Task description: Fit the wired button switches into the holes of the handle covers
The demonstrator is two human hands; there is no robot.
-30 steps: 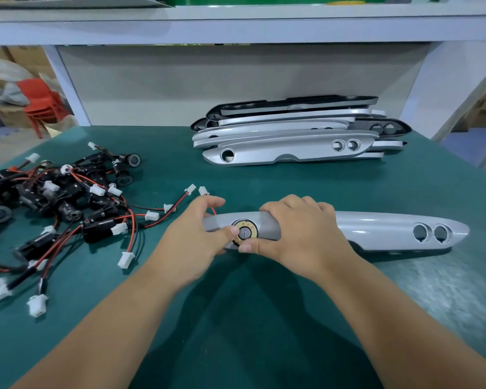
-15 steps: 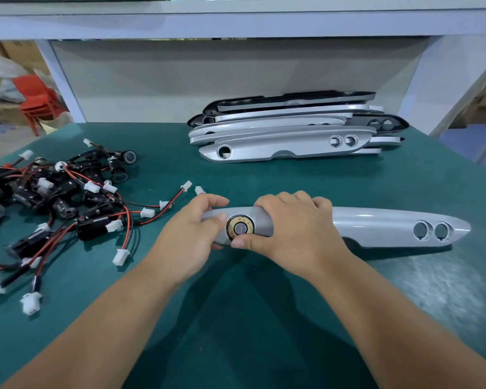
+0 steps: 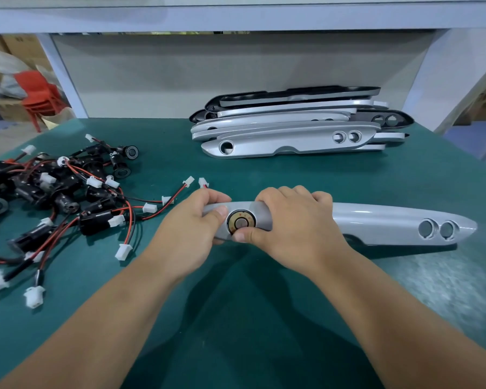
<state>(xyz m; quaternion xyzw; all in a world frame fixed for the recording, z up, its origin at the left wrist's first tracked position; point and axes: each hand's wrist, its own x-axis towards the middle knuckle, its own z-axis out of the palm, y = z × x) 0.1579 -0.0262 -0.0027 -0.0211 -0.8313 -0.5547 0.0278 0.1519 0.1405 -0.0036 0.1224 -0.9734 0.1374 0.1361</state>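
Pressing a round, brass-ringed button switch (image 3: 241,222) into the left-end hole of a silver handle cover (image 3: 376,226), two hands work side by side at the near middle of a green bench (image 3: 264,318). The left hand (image 3: 192,234) pinches the cover's left tip; the right hand (image 3: 289,228) wraps over its top, thumb under the switch. Over the last second the switch has turned and now sits squarer in its hole, so it looks almost seated. Two right-end holes (image 3: 436,229) remain empty. Spare wired switches (image 3: 62,192) lie far left; stacked covers (image 3: 292,124) lie beyond.
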